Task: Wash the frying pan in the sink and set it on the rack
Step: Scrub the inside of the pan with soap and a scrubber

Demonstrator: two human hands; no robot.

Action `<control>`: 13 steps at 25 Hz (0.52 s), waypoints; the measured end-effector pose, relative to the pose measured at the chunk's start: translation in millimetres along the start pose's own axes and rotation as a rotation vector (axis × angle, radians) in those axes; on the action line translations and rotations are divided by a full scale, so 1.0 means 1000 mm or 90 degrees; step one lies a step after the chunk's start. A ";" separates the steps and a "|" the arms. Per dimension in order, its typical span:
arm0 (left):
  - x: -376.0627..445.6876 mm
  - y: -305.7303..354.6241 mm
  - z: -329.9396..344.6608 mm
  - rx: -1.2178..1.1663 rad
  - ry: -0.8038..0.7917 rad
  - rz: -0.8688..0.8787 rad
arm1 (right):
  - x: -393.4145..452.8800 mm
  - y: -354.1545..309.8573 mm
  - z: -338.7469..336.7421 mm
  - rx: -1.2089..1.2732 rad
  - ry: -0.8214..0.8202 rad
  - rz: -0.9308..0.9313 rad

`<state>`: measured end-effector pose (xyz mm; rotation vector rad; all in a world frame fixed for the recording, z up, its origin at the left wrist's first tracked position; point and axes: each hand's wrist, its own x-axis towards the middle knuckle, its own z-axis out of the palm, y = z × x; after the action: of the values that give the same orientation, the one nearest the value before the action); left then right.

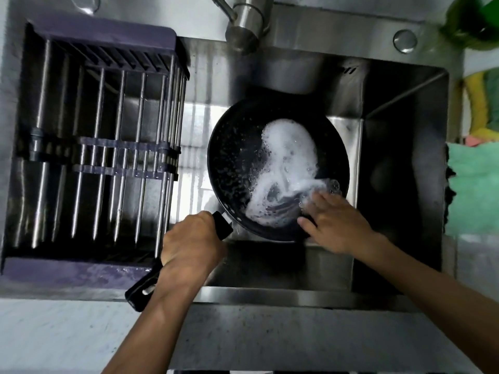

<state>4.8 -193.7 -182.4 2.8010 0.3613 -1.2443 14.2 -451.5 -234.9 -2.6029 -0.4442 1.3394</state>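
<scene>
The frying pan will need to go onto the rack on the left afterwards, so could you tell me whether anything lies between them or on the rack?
Nothing visible does. The frying pan, gripped at its handle by the left hand, sits just right of the rack; the gap between them holds nothing, and nothing rests on the rack's bars.

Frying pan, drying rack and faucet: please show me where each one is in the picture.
frying pan (232,157), head view, on the dark inner surface left of the foam.
drying rack (108,36), head view, on its purple far rim.
faucet (248,17), head view, on the steel spout body.
</scene>
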 end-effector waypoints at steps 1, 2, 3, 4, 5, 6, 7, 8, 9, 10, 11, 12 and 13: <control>0.001 0.000 0.000 -0.001 0.006 0.004 | -0.003 0.000 -0.001 0.018 -0.005 0.006; 0.002 0.000 0.000 0.002 0.009 0.008 | -0.005 -0.003 0.002 0.033 -0.026 0.002; 0.001 0.000 0.001 0.006 0.008 0.007 | -0.007 -0.007 0.005 0.052 -0.015 -0.001; 0.000 0.000 0.001 0.006 0.006 0.007 | -0.008 -0.013 0.003 0.021 -0.006 -0.015; 0.000 -0.001 0.001 0.001 0.007 0.006 | -0.009 -0.019 0.005 0.041 -0.009 -0.021; 0.001 -0.001 -0.001 -0.004 0.012 0.005 | -0.007 -0.020 0.002 0.065 -0.033 -0.020; 0.002 0.001 -0.001 -0.001 0.013 0.005 | -0.007 -0.014 0.000 0.105 -0.041 0.004; 0.002 0.002 0.001 0.002 0.010 0.003 | -0.010 -0.009 -0.001 0.097 -0.025 0.032; 0.001 0.001 0.001 -0.001 0.010 0.001 | -0.016 -0.015 -0.003 0.098 -0.011 0.050; 0.002 0.000 0.000 -0.007 0.019 0.002 | -0.012 -0.024 -0.001 0.113 -0.027 0.025; 0.002 -0.001 -0.001 -0.002 0.021 0.004 | -0.004 -0.044 -0.002 0.212 -0.072 -0.041; 0.002 -0.001 0.001 0.006 0.019 0.009 | 0.011 -0.060 -0.001 0.313 -0.088 -0.146; 0.001 -0.001 0.002 0.008 0.017 0.014 | 0.036 -0.068 -0.011 0.325 -0.060 -0.199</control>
<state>4.0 -192.9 -184.6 2.8272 0.3234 -1.2092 30.6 -375.9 -236.4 -1.9738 -0.4324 1.2687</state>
